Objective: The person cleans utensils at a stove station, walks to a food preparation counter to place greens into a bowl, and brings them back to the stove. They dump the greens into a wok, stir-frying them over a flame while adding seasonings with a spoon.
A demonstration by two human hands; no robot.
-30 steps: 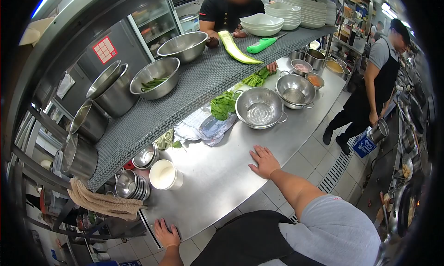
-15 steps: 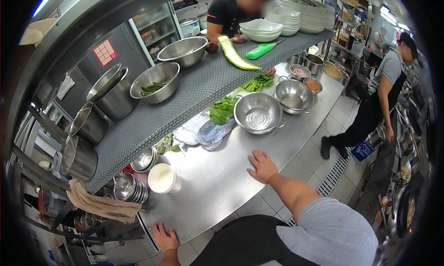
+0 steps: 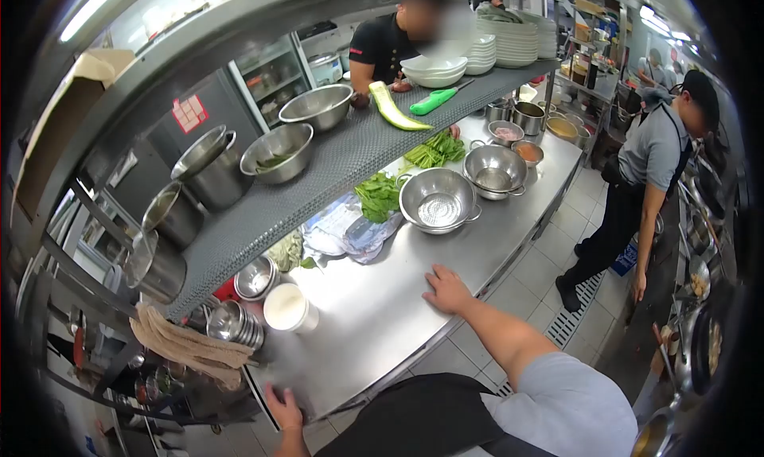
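steel counter (image 3: 374, 318) slants from lower left to upper right. left hand (image 3: 286, 411) — fingers spread, nothing visibly held — is at its near corner, below the white tub (image 3: 302, 318); right hand (image 3: 448, 291), flat and empty, is nearer the colander (image 3: 436, 206)

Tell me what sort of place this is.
Probably a restaurant kitchen: a tall stack of round white dishes, a long silver metal worktop, and a round black pan at the right.

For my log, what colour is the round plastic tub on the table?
The round plastic tub is white, clearest in the head view.
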